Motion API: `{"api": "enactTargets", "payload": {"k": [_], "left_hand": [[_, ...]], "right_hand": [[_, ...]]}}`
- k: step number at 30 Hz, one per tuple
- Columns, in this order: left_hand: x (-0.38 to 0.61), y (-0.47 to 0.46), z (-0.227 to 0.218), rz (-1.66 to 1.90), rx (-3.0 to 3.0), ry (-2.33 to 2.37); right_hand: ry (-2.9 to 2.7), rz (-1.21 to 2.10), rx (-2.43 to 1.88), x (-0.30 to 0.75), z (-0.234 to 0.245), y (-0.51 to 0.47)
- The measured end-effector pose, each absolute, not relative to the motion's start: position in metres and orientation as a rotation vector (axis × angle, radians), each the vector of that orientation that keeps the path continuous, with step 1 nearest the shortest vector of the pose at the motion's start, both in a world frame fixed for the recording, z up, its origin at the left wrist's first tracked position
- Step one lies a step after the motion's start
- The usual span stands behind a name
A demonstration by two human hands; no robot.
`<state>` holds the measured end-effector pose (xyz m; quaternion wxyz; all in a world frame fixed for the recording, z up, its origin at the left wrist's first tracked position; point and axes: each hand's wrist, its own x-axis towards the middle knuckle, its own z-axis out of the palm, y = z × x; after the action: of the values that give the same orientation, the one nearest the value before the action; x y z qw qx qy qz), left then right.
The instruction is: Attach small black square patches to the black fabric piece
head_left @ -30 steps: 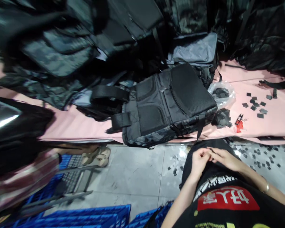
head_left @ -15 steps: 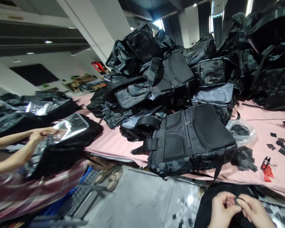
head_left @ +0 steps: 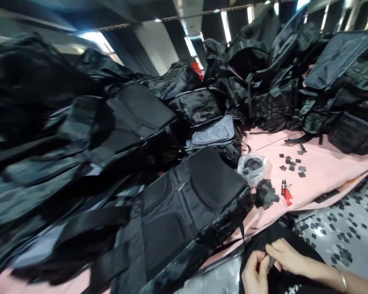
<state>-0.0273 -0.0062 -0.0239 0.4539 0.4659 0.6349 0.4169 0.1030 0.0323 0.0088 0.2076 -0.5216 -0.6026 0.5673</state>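
Observation:
At the lower right, my left hand [head_left: 255, 272] and my right hand [head_left: 283, 254] meet above dark cloth on my lap. Between their fingertips is a small dark grey piece [head_left: 272, 261], flat and thin; fingers cover part of it. Both hands are closed around it. Beyond them, a black backpack [head_left: 184, 204] lies on the pink-covered table with its padded back panel facing up. To its right are a heap of small black squares [head_left: 266, 194], a clear plastic bag [head_left: 254, 168] with more of them, and thread snips [head_left: 283, 187] beside a red scrap [head_left: 288, 197].
Dark camouflage backpacks [head_left: 199, 106] are piled along the far side and left. Loose black squares [head_left: 291, 163] lie scattered on the pink cloth [head_left: 319, 175]. More squares [head_left: 343, 255] litter the grey floor [head_left: 364, 241] at the right.
The view has swung right, so the person on the left is out of sight and the backpack appears further left and larger. My hands still hold the small piece together.

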Motion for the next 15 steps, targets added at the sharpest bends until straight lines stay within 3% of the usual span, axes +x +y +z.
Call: {"api": "enactTargets", "payload": {"k": [5,15], "left_hand": [[-0.030,-0.001,-0.025,1.052,1.534,1.768],[-0.014,0.001,-0.019,1.058,1.702,1.843]], "right_hand": [[-1.666,1.589,-1.392,0.110,0.024,0.029],[-1.259,1.814,-1.229,0.115,0.012,0.030]]}}
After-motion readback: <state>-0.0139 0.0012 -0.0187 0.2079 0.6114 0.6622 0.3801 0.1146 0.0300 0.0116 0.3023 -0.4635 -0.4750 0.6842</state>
